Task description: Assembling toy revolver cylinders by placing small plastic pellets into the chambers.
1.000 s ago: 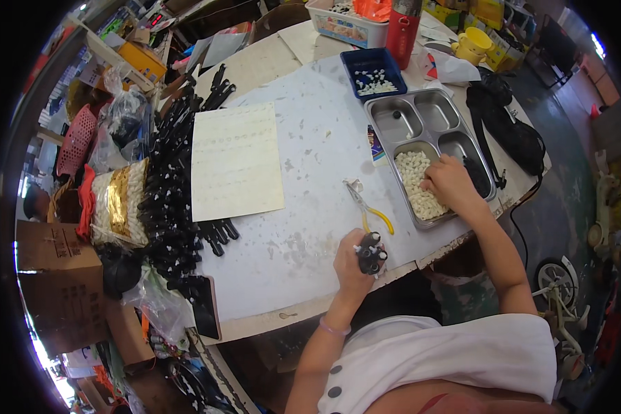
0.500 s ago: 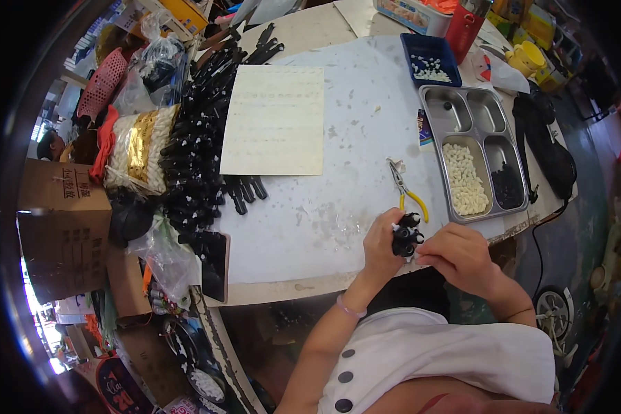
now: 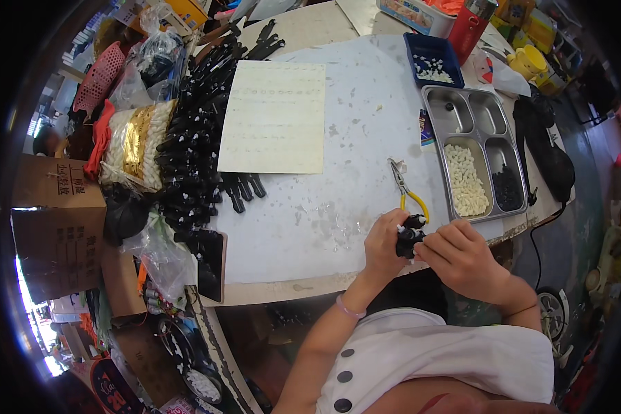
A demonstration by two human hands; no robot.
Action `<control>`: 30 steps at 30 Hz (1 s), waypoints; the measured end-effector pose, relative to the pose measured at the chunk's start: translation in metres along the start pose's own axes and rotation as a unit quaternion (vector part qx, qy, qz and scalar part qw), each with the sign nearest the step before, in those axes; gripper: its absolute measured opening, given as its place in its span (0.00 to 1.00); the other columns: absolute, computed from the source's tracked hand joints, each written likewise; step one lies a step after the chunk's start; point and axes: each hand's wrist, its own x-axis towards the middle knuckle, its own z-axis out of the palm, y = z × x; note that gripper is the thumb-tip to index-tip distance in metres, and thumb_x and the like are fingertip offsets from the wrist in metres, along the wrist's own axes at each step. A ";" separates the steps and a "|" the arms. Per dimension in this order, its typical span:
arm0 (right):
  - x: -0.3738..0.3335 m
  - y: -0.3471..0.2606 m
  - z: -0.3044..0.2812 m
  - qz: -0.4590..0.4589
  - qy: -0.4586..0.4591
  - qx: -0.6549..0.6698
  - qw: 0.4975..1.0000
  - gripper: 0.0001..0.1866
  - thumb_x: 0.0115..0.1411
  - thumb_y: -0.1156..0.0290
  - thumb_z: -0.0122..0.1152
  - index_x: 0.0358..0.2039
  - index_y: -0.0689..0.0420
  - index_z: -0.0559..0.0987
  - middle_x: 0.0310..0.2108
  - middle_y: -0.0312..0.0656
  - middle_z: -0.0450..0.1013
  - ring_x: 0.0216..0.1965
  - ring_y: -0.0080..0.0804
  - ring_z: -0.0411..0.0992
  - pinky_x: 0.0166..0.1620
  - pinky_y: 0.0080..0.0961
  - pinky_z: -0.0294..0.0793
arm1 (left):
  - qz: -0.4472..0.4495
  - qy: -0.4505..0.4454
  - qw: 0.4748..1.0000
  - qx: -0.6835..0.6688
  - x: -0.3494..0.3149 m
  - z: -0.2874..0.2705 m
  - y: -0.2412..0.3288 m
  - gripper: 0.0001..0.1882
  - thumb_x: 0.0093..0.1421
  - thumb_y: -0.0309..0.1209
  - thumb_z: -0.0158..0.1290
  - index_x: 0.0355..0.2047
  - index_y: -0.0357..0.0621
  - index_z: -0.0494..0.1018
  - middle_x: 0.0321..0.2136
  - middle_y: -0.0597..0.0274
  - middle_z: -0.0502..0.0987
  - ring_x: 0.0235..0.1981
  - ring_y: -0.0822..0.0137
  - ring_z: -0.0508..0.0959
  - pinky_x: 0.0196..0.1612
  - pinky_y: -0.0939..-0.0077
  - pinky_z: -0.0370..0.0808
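Over the table's near edge, my left hand (image 3: 383, 247) is closed around a small bunch of black tube-like pieces (image 3: 408, 243) with white bits at their ends. Pressed against the bunch from the right is my right hand (image 3: 461, 261), its fingers curled and pinched together. Whatever its fingertips hold is hidden. Just beyond the hands lie pliers (image 3: 414, 199) with yellow handles, their jaws pointing away. To the right of the pliers, a metal compartment tray (image 3: 478, 138) carries small cream-white pieces (image 3: 468, 186) and small black pieces (image 3: 507, 186) in separate compartments.
A pale sheet of paper (image 3: 272, 117) partly covers a long pile of black pieces (image 3: 190, 152) at left. A phone-like dark slab (image 3: 212, 265) lies at the near left edge. A blue bin (image 3: 421, 50) and a red flask (image 3: 470, 31) stand at the back right.
My right hand has turned and closed in against the black bunch, covering more of it. My left hand keeps its hold, nearly in place. The view has shifted slightly.
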 end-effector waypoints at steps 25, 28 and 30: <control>-0.036 0.078 -0.003 0.186 0.052 0.013 0.981 0.05 0.47 0.71 0.63 0.25 0.57 0.77 0.25 0.38 0.70 0.34 0.36 0.68 0.39 0.31 0.65 | -0.056 0.003 0.998 -0.021 -0.002 0.001 0.004 0.22 0.48 0.20 0.62 0.44 0.39 0.68 0.37 0.59 0.73 0.30 0.72 0.74 0.33 0.80 0.73; -0.068 0.100 0.025 0.277 -0.054 -0.009 0.959 0.06 0.48 0.71 0.64 0.26 0.57 0.78 0.29 0.37 0.70 0.37 0.36 0.67 0.41 0.31 0.65 | -0.034 -0.005 0.999 -0.016 0.001 0.003 0.004 0.22 0.49 0.21 0.62 0.44 0.39 0.68 0.36 0.59 0.72 0.30 0.71 0.74 0.34 0.80 0.73; -0.071 0.103 0.039 0.264 -0.052 0.030 0.963 0.06 0.48 0.71 0.64 0.27 0.57 0.77 0.32 0.37 0.70 0.40 0.35 0.66 0.43 0.31 0.64 | -0.040 -0.012 0.999 0.000 0.000 0.000 0.002 0.22 0.50 0.21 0.62 0.44 0.39 0.67 0.36 0.59 0.73 0.30 0.71 0.74 0.34 0.80 0.73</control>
